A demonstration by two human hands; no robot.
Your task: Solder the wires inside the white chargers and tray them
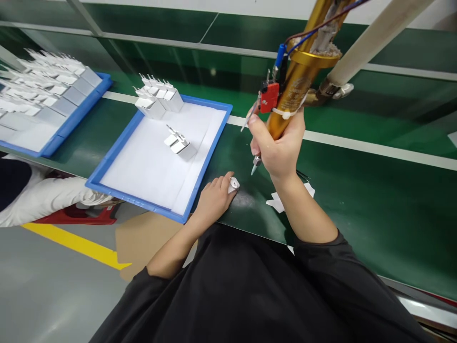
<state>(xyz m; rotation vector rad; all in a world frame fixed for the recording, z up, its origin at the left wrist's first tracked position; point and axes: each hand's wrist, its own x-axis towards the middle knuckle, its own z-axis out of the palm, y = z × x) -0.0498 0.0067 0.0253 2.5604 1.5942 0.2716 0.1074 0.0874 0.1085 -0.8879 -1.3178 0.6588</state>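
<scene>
The left hand (213,196), palm down, closes its fingers on a white piece (233,185) at the bench's (357,200) near edge; the raised right hand (283,147) wraps one gold tool (302,78), nozzle (254,166) downward. Fingers partly hide the piece; the frame crops the tool's top. Two blue trays (143,203) show, the nearer bearing one lone block (180,145) and an uncountable cluster (159,97).

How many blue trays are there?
2: one blue tray beside the left hand, and a fuller tray at the far left, cut off by the picture's edge. More may lie out of view.
</scene>
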